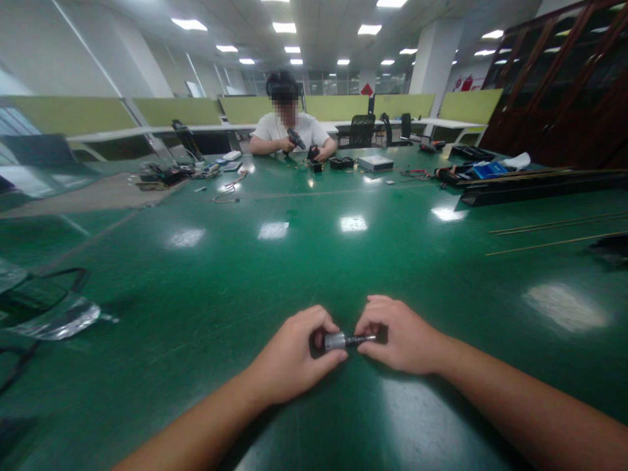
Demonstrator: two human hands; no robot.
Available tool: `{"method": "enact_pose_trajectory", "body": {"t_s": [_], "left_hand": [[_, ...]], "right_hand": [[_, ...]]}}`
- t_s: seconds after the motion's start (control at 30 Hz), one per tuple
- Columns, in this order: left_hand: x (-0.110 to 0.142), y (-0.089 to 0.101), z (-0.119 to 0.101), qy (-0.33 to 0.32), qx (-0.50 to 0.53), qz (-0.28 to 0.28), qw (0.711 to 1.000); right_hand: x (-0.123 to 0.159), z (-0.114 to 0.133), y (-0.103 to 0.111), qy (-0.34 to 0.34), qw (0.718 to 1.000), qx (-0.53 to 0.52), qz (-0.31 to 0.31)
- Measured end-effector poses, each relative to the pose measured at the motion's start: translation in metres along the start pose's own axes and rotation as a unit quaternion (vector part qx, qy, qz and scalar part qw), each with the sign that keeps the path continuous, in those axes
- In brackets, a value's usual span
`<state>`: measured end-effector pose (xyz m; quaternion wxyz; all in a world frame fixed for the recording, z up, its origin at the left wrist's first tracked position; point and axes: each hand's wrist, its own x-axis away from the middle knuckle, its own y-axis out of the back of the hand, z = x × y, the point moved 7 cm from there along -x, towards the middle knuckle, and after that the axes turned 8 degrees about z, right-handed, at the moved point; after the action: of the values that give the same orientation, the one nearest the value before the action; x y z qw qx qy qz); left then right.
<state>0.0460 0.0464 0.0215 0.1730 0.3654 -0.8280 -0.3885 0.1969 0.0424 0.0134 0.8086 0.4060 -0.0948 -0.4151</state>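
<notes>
A small motor-like metal part (335, 341) with a silver cylindrical body and a thin dark shaft lies sideways just above or on the green table. My left hand (301, 353) is closed round the silver body, thumb in front and fingers behind. From the other side, the thumb and curled fingers of my right hand (400, 333) close about the dark shaft, whose bright tip shows in the hollow of that hand. Whether the part rests on the tabletop is unclear.
Across the green table (314, 261) a person (289, 131) holds a power drill (296, 138). A clear plastic bag (53, 317) lies at the left. Electronic parts (164, 175) sit far left, with a grey box (375, 162), dark channel (534, 186) and thin rods (559, 244) to the right.
</notes>
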Motion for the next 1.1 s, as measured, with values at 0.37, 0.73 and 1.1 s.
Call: {"method": "enact_pose_trajectory", "body": {"t_s": [0.37,0.73,1.1], "left_hand": [[0.001,-0.001,0.001,0.003,0.005,0.0,1.0],[0.0,-0.001,0.001,0.007,0.005,0.0,1.0],[0.001,0.0,0.0,0.008,0.01,-0.001,1.0]], "right_hand": [[0.001,-0.001,0.003,-0.004,1.0,0.005,0.003],[0.003,-0.004,0.007,-0.026,1.0,0.006,0.013],[0.003,-0.004,0.015,-0.029,0.999,0.014,0.031]]}}
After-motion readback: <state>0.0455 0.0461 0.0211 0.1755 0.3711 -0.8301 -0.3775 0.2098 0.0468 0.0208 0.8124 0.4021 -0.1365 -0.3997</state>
